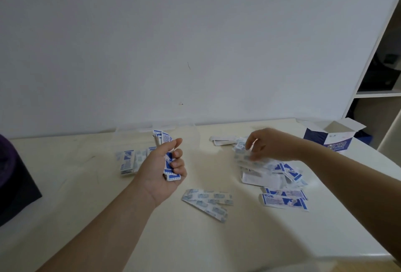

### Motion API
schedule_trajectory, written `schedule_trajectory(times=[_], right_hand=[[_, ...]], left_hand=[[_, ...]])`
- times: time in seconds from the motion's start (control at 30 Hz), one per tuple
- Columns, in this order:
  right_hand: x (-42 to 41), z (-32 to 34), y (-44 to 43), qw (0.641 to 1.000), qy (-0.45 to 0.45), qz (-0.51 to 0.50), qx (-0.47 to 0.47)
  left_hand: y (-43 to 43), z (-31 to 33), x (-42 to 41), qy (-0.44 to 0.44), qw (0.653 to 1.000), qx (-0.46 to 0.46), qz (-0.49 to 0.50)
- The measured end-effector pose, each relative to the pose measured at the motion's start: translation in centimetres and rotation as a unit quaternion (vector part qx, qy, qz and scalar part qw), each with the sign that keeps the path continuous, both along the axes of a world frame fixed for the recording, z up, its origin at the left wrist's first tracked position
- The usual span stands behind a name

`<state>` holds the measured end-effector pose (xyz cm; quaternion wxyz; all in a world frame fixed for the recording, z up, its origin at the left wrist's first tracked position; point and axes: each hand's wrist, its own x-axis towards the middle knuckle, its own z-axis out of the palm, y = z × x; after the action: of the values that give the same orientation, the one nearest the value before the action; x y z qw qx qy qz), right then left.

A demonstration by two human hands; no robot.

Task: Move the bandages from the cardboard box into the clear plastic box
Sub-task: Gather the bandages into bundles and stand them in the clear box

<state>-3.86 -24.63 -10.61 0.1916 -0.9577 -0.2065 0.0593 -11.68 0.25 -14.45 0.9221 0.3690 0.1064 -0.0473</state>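
Note:
My left hand (165,167) grips a stack of blue-and-white wrapped bandages (168,157) above the table's middle. Behind it stands the clear plastic box (130,129) by the wall, with bandages (128,162) stacked inside at its left. My right hand (269,144) pinches several bandages on top of a loose pile of bandages (280,172) at the right. Two more bandages (284,201) lie nearer me, and a few pale ones (207,200) lie face down in the middle. The open cardboard box (332,136) stands at the far right.
The cream table (86,195) ends at a white wall behind. A dark purple and black object (13,176) sits at the left edge. A white shelf unit (377,89) rises at the right beyond the table's rounded edge.

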Motion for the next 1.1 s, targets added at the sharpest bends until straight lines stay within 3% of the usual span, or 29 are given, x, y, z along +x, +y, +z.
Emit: schedule_trajectory(times=[0.13, 0.23, 0.43, 0.57, 0.67, 0.8, 0.9, 1.0, 1.1], right_hand=[[-0.3, 0.6, 1.1, 0.999, 0.0, -0.011, 0.048], [-0.6, 0.2, 2.0, 0.989, 0.071, -0.026, 0.13], [-2.7, -1.9, 5.1, 0.909, 0.233, -0.03, 0.344], [-4.2, -2.7, 6.7, 0.862, 0.279, -0.018, 0.424], [-4.7, -2.7, 7.1, 0.851, 0.266, -0.02, 0.451], [-4.8, -2.7, 7.2, 0.85, 0.249, -0.032, 0.462], [-4.4, -2.8, 6.7, 0.851, 0.243, -0.045, 0.464], [-4.7, -3.2, 6.5, 0.912, 0.204, -0.05, 0.351], [-5.7, -3.9, 7.3, 0.974, 0.138, -0.023, 0.179]], left_hand=[[0.2, 0.1, 0.1, 0.002, 1.0, 0.0, 0.007], [0.4, 0.0, 0.2, 0.003, 1.0, 0.01, 0.005], [-0.5, -0.6, -0.6, -0.028, 0.972, 0.22, -0.073], [-0.8, -0.9, -0.8, -0.068, 0.943, 0.318, -0.071], [-0.5, -1.0, -0.5, -0.059, 0.935, 0.345, -0.05], [-0.3, -0.9, -0.6, -0.052, 0.941, 0.331, -0.055], [0.1, -0.5, -0.1, -0.056, 0.936, 0.348, 0.002], [1.1, 0.7, -0.2, -0.13, 0.898, 0.41, 0.099], [1.5, 1.9, -0.8, -0.207, 0.844, 0.482, 0.116]])
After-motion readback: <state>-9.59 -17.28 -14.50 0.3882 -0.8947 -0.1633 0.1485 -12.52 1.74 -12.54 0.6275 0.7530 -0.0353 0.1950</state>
